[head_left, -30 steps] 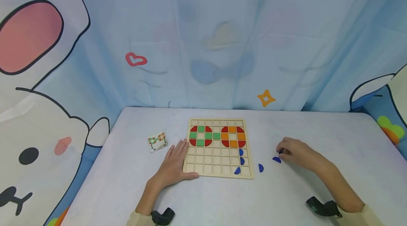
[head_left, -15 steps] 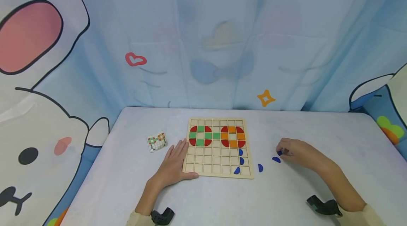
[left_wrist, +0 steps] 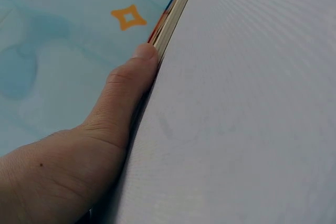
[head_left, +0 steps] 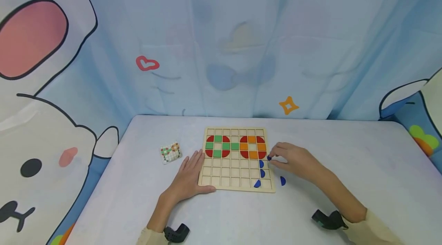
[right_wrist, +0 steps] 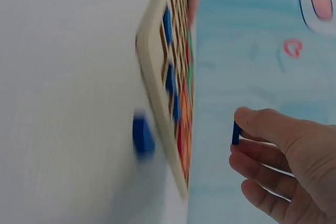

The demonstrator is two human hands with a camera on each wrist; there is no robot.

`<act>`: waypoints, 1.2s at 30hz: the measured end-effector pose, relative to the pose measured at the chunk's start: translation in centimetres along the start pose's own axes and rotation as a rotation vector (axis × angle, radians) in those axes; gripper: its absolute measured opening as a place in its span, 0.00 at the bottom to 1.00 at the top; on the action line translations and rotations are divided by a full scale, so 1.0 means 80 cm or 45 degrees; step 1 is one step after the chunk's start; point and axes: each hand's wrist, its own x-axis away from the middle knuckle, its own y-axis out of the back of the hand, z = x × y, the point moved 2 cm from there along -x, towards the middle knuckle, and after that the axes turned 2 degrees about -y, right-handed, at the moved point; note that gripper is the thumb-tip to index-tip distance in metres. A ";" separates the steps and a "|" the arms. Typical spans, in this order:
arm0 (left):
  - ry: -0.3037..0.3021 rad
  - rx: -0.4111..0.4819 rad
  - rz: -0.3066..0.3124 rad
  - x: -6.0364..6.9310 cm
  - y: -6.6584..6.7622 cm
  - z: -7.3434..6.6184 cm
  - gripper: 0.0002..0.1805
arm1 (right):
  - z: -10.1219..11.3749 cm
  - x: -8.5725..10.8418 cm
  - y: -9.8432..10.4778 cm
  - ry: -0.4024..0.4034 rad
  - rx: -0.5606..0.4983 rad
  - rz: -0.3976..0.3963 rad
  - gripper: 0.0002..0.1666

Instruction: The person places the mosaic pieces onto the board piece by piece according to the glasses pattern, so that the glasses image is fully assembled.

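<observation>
A wooden grid board (head_left: 226,172) lies on the table, with red, green and orange pieces set in its upper cells. Three blue half-round pieces (head_left: 261,163) are on its right part. My left hand (head_left: 188,178) rests at the board's left side, fingers straight, thumb along the front edge. In the left wrist view the thumb (left_wrist: 118,98) touches the board's edge. My right hand (head_left: 295,160) is beside the board's right edge, pinching a blue half-round piece (right_wrist: 235,132) between thumb and fingertips. Another blue half-round (head_left: 283,181) lies on the table at the board's right.
A small pattern card (head_left: 170,153) lies left of the board on the white table (head_left: 241,218). Behind the table hangs a blue printed curtain (head_left: 207,45). Each wrist wears a black camera (head_left: 177,233).
My right hand has moved left to the board's right edge, carrying a blue half-round piece. The loose piece it was near no longer shows. My left hand stays at the board.
</observation>
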 end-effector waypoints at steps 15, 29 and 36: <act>-0.007 -0.033 0.000 0.001 0.001 0.002 0.64 | 0.143 -0.101 -0.062 0.398 0.011 0.003 0.06; -0.011 -0.030 -0.003 0.000 0.002 0.002 0.64 | 0.165 -0.123 -0.090 0.369 0.122 0.008 0.05; -0.008 -0.028 0.011 0.000 0.000 0.002 0.64 | 0.166 -0.123 -0.089 0.384 0.136 0.008 0.06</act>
